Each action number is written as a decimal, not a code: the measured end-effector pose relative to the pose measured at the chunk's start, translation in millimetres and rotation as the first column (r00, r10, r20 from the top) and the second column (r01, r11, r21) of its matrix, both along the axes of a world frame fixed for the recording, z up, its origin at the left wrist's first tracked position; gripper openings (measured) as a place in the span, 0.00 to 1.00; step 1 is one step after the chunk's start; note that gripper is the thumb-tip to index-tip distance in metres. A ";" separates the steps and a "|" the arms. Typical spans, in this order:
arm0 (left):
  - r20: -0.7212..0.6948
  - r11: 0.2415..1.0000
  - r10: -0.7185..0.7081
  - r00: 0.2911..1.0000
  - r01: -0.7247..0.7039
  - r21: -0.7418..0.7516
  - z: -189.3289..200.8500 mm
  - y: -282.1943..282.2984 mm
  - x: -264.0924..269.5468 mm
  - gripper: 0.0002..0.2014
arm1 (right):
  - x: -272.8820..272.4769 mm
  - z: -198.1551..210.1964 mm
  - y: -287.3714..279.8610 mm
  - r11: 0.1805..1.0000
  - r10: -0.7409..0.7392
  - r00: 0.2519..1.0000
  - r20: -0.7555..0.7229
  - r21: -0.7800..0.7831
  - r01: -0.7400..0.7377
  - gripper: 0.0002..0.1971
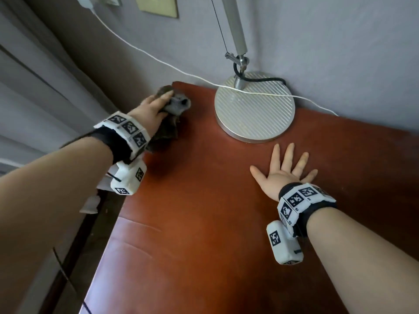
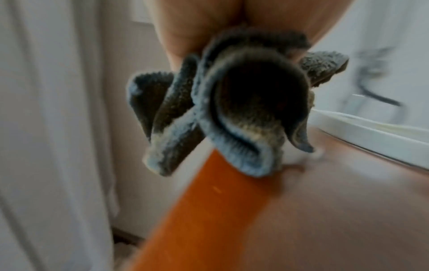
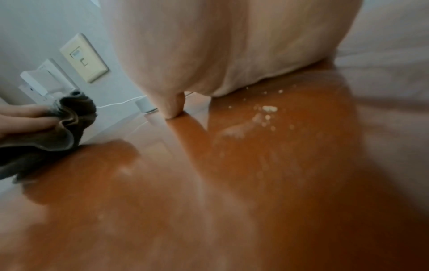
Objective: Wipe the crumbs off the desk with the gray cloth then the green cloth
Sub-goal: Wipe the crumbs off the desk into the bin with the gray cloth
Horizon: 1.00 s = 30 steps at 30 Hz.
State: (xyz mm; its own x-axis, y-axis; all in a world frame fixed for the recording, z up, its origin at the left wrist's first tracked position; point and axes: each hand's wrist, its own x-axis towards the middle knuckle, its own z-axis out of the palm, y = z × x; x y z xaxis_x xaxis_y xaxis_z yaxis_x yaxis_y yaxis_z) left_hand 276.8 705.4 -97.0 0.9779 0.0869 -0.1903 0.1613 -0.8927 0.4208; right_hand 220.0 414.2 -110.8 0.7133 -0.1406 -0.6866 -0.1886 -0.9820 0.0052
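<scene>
Wiping with the crumpled gray terry cloth (image 1: 173, 109) is the step in hand, judged from the head view: the left hand (image 1: 152, 109) is gripping it, fingers curled over the bunch, at the far left corner of the glossy reddish-brown wooden table (image 1: 204, 211). The right hand (image 1: 284, 171) is lying flat on the table with fingers spread, holding nothing, just in front of the round ribbed silver lamp base (image 1: 255, 109); a thin white cable (image 1: 145, 53) is crossing that base. No crumbs are resolving in this view. No green cloth is showing.

Left wrist view: the cloth (image 2: 232, 110) is hanging bunched from the grip, its lowest fold touching the table edge (image 2: 209, 201). Its long axis is running roughly along the hand, loose folds pointing down and away toward the table corner. The picture is blurred.

Right wrist view: pale scattered crumbs (image 3: 267, 110) are lying just in front of the flat right palm (image 3: 232, 45), well apart from the cloth (image 3: 58, 128) at far left.

Judgement: the cloth is working away from the crumbs. To do this well, it should be flattened for a broader contact face, carried right, and drawn in one direction toward an edge, with the right hand lifted clear and the cable avoided.
</scene>
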 end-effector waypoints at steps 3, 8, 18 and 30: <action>-0.202 0.948 -0.264 0.943 0.292 0.126 -9.5 -45.8 -6.1 0.28 | 0.2 -0.3 0.4 1.000 -0.006 1.000 -0.005 -0.002 0.006 0.43; -0.285 0.882 -0.281 0.916 0.363 0.299 -19.5 -67.6 24.9 0.31 | 2.3 -1.4 1.3 1.000 -0.010 1.000 0.002 0.002 0.010 0.43; -0.237 0.909 -0.130 0.963 0.211 0.359 -27.4 -48.0 91.2 0.27 | 11.0 -4.8 0.3 1.000 -0.019 1.000 -0.013 -0.005 0.019 0.44; -0.117 0.994 0.102 0.988 -0.098 0.038 -14.3 24.5 15.1 0.29 | 5.8 0.1 0.9 1.000 0.003 1.000 0.025 -0.023 -0.002 0.43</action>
